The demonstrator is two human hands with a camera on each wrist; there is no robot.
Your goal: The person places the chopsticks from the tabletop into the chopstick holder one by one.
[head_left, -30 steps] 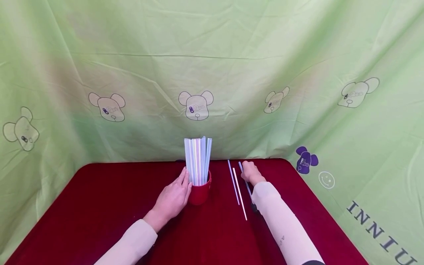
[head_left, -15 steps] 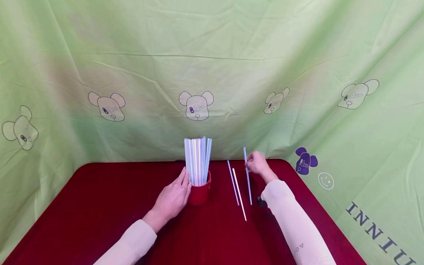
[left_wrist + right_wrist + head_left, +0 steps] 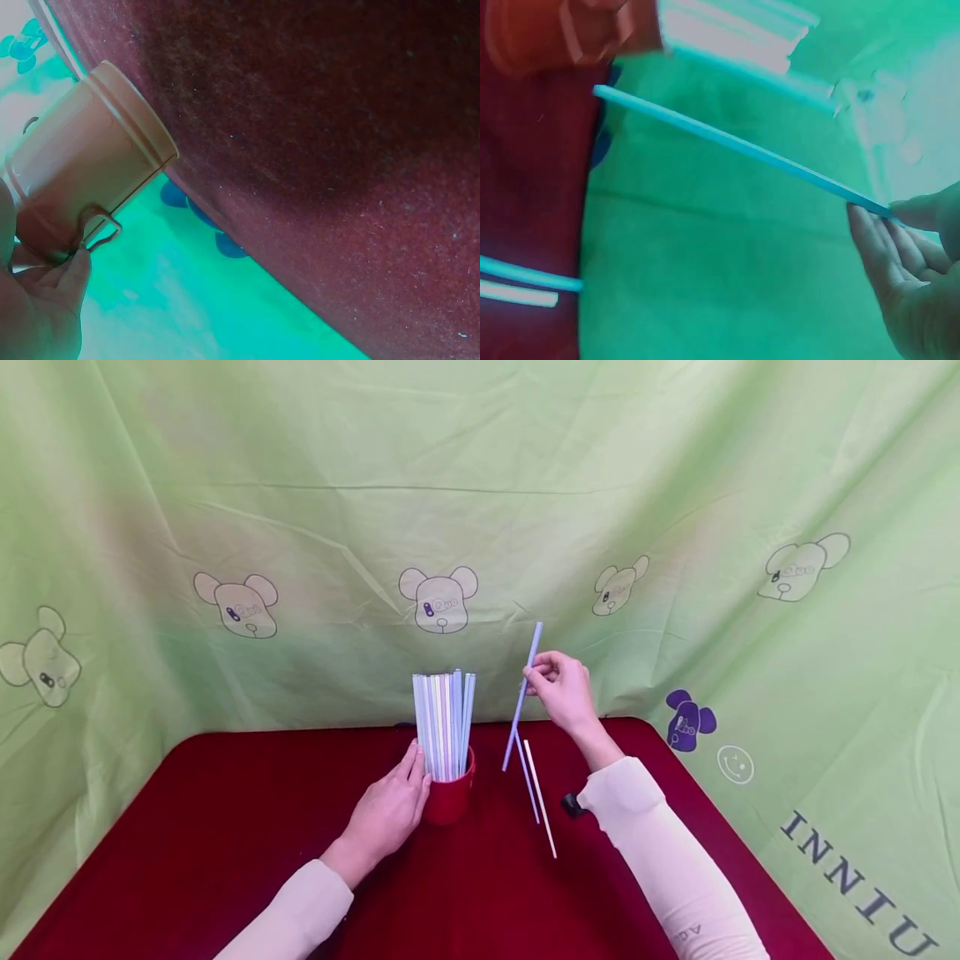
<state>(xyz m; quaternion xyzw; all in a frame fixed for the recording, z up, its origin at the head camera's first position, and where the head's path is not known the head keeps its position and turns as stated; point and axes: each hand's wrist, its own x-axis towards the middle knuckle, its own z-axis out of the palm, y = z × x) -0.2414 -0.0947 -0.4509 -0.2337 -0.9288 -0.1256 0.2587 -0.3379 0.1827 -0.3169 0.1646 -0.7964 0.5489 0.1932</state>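
A red cup point(image 3: 447, 802) stands on the table with a bundle of pale, mostly blue and white straws point(image 3: 441, 727) upright in it. My left hand point(image 3: 392, 806) holds the cup's left side near the rim; in the left wrist view the fingers point(image 3: 71, 281) lie by a small wire-like loop on its wall. Above the table, right of the cup, my right hand point(image 3: 564, 689) pinches a blue straw point(image 3: 522, 697) between thumb and fingers, tilted with its lower end toward the cup. In the right wrist view this blue straw point(image 3: 735, 142) hangs clear of the cup point(image 3: 570, 34).
A second blue straw point(image 3: 528, 781) and a white straw point(image 3: 542, 802) lie side by side on the red-covered table point(image 3: 262, 827), right of the cup. A green printed curtain point(image 3: 315, 568) hangs behind the table and along its sides.
My right hand has picked up the rightmost blue straw from the table, raised it and carried it left toward the cup. The left hand has stayed on the cup.
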